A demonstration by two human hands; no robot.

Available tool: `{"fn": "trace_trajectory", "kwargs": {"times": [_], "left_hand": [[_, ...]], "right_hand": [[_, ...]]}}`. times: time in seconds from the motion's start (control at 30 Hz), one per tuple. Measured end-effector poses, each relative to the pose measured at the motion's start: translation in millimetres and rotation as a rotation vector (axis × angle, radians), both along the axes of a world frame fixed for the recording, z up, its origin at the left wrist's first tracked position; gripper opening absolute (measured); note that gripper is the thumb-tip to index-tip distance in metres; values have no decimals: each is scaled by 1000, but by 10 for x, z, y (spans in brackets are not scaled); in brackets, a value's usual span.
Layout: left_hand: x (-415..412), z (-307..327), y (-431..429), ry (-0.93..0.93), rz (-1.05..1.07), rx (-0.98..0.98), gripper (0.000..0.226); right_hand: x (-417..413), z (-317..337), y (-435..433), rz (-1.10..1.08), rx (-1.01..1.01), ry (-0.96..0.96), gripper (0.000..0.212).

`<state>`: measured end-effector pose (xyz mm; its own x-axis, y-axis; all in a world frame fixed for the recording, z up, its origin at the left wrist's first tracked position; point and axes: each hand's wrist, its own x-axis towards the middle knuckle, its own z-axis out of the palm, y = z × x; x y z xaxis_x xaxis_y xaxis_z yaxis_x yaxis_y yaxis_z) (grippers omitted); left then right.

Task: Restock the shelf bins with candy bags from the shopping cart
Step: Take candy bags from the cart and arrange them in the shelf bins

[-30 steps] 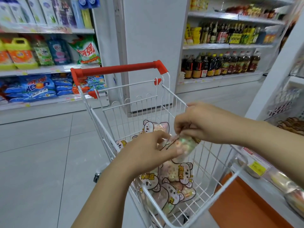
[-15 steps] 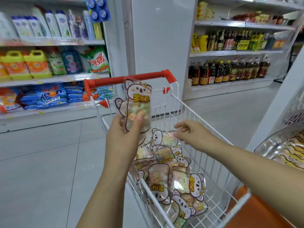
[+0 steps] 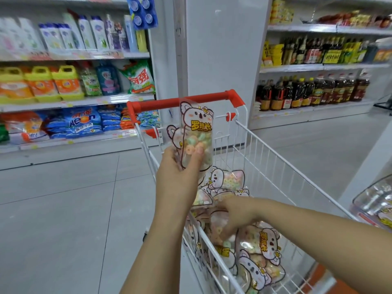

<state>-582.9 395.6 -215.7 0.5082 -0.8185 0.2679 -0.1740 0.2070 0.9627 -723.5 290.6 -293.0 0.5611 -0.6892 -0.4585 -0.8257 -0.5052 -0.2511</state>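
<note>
Fingers (image 3: 198, 153) of left hand (image 3: 180, 175) pinch one candy bag (image 3: 197, 130) upright at frame centre, likely leaving the other hand free. Right hand (image 3: 237, 213) reaches into the bag pile (image 3: 258, 247) in the shopping cart (image 3: 275, 158), lower centre. Its grip is blurred, so I cannot tell. Shelf bin (image 3: 377, 198) sits at right edge.

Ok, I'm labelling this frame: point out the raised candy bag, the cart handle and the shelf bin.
raised candy bag (image 3: 198, 126), head view, its yellow lettering.
cart handle (image 3: 157, 103), head view, red bar left of the bag.
shelf bin (image 3: 371, 198), head view, its clear wall.
</note>
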Motion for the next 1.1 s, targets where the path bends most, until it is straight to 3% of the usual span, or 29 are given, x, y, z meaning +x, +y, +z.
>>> {"fn": "trace_trajectory", "kwargs": {"times": [0.1,0.2,0.27,0.47,0.6,0.73,0.97,1.1], "left_hand": [[-10,3,-4,-24,10,15,31],[-89,32,28,-43,-4,12,30],[-200,57,65,-39,-41,5,31],[-694,104,242,-2,-224,14,27],[-1196,146,457,3,-391,43,36],[-1830,111,701,-21,-523,80,29],[-2908,109,1044,-103,-790,120,30],[-3384,172,1163,-149,-996,79,31]], "right_hand": [[-260,360,55,-144,-8,-239,77],[-644,760,235,-379,12,-690,31],[-950,948,395,-543,-60,-914,15],[-1690,1106,1118,-904,-197,-1470,17],[-2031,1040,1631,-1005,21,-1739,38],[-2377,905,1995,-1005,178,-1873,73],[-3007,692,2575,-1153,-34,-1894,40],[-3422,731,2813,-1195,-53,-1964,55]]}}
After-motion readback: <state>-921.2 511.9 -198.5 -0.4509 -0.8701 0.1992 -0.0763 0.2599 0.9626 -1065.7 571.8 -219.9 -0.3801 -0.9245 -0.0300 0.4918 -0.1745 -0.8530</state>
